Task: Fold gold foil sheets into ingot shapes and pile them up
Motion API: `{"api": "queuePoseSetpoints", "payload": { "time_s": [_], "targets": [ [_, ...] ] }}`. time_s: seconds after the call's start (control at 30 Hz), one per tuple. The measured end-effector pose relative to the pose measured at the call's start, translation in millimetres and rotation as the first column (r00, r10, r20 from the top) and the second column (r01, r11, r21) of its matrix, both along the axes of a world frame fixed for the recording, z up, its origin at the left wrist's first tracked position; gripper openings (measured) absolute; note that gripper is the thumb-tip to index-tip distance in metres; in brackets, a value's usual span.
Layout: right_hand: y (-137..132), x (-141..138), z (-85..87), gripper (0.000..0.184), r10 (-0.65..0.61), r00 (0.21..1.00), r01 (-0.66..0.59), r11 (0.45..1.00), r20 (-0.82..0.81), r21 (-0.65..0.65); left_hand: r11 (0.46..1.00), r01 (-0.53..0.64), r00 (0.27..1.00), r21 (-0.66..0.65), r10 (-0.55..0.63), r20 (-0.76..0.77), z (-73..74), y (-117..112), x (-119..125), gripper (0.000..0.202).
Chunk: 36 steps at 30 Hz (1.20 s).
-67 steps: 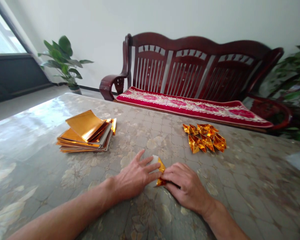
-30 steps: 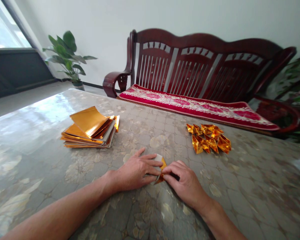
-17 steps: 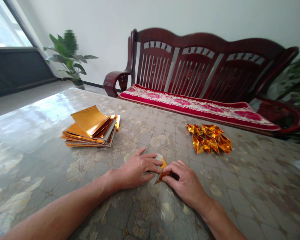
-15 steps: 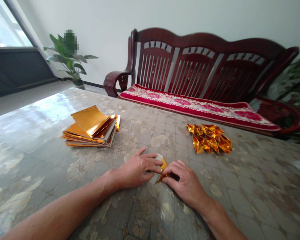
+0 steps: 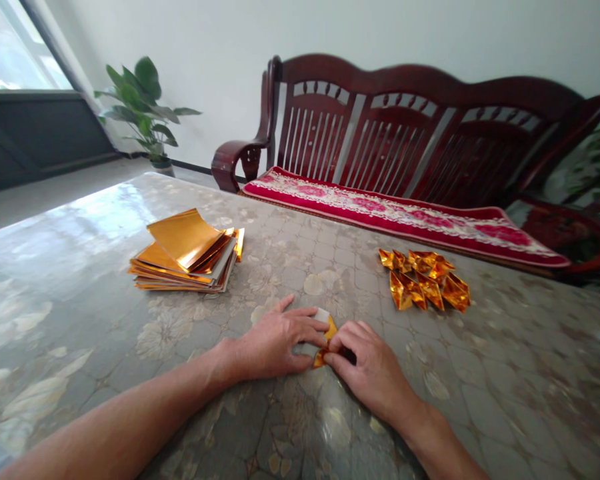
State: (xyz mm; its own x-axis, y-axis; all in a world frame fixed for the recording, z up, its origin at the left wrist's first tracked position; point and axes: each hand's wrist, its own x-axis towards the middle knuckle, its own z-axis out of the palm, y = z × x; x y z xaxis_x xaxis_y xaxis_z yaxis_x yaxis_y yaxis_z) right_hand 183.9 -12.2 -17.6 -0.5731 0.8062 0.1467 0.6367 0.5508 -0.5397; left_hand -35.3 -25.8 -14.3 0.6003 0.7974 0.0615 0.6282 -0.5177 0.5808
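Observation:
A small folded piece of gold foil paper (image 5: 326, 341), white on one side, sits on the tabletop between my hands. My left hand (image 5: 275, 341) lies flat with its fingertips pressing the paper's white side. My right hand (image 5: 367, 367) pinches the paper's gold corner and hides much of its lower part. Farther left, beyond my left hand, lies a loose stack of gold foil sheets (image 5: 185, 253). A heap of folded gold foil pieces (image 5: 424, 288) sits beyond my right hand.
The table has a glossy, glass-like top (image 5: 80, 260) over a floral pattern. Beyond its far edge stands a dark red wooden bench (image 5: 360, 113) with a red cushion (image 5: 405, 220). A potted plant (image 5: 143, 107) stands by a window, and more foliage shows at right.
The view has drifted slightly, shifting the table contents right. My hands have closed in on the paper, and my right hand now covers more of it.

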Motion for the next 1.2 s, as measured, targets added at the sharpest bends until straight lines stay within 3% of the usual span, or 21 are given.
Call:
{"api": "queuePoseSetpoints", "payload": {
  "time_s": [0.23, 0.5, 0.67, 0.77, 0.97, 1.2],
  "targets": [
    [-1.9, -2.7, 0.2, 0.016, -0.022, 0.999, 0.022, 1.0, 0.024, -0.005, 1.0, -0.024, 0.999, -0.005, 0.024, 0.028, 0.9, -2.1, 2.8, 0.027],
    [-3.6, -4.3, -1.1, 0.016, -0.075, 0.997, 0.075, 0.997, -0.004, -0.028, 0.99, -0.137, 0.99, 0.042, 0.135, 0.049, -11.2, -6.1, 12.1, 0.018],
    [-4.5, -4.9, 1.0, 0.016, -0.079, 0.997, 0.079, 0.996, -0.001, -0.036, 0.957, -0.19, 0.982, 0.218, 0.187, 0.035, -7.6, -14.4, 11.8, 0.02],
    [-4.3, -5.0, 0.9, 0.014, -0.074, 0.997, 0.074, 0.997, -0.012, -0.032, 0.933, -0.09, 0.993, 0.349, 0.112, -0.045, -1.5, -27.6, 17.7, 0.014],
    [-2.4, -4.2, -2.9, 0.015, -0.134, 0.99, 0.131, 0.99, -0.043, -0.053, 0.928, 0.046, 0.926, 0.37, 0.1, -0.365, -0.7, -50.1, 37.8, 0.014],
    [-2.3, -0.7, -9.0, 0.021, -0.213, 0.969, 0.203, 0.975, -0.125, -0.09, 0.918, 0.085, 0.906, 0.388, 0.09, -0.413, 1.6, -44.9, 35.8, 0.01]
  ]
}}
